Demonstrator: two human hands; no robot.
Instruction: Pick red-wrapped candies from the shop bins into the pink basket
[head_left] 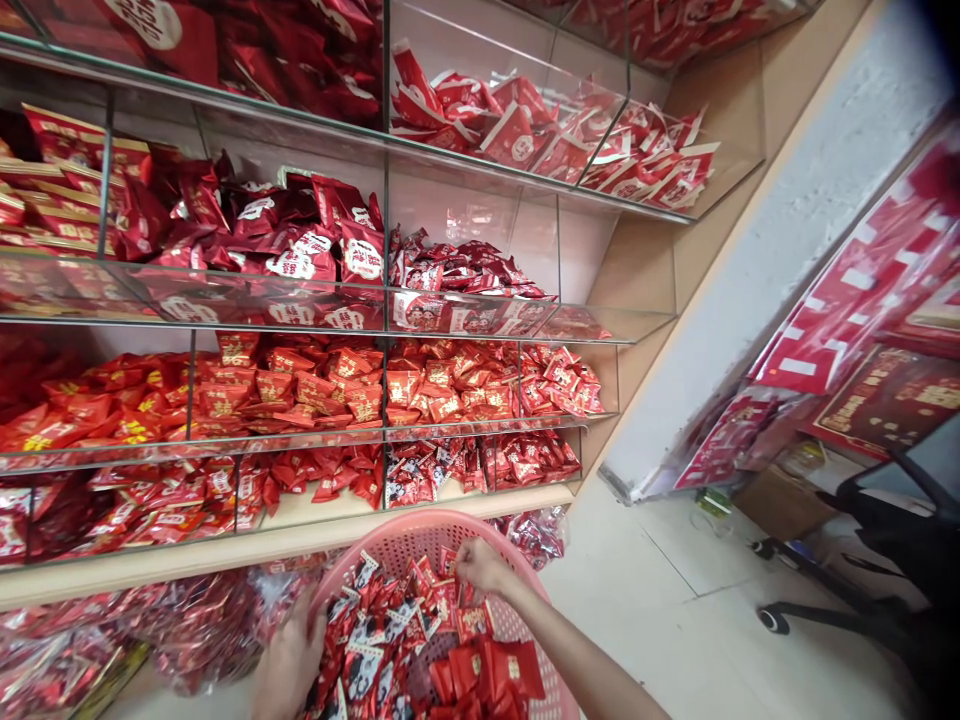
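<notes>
A round pink plastic basket (523,560) with a perforated wall is at the lower middle, holding many small wrapped packets. On its left side, packets with black-and-white prints (363,668) lie heaped; plain red packets (512,670) are piled at the near right. My left hand (289,655) is closed around the basket's left rim, its fingertips partly blurred. Inside the far right part of the basket, my right hand (480,565) is closed in a pinch, with a small red packet (448,561) at its fingertips.
Glass-divided shelves (300,437) with red packets in several bins rise ahead. Under the lowest shelf lie clear bags of red packets (202,630). A black wheeled chair (892,560) stands on the tiled floor (675,620) at right, near a cardboard box (784,500).
</notes>
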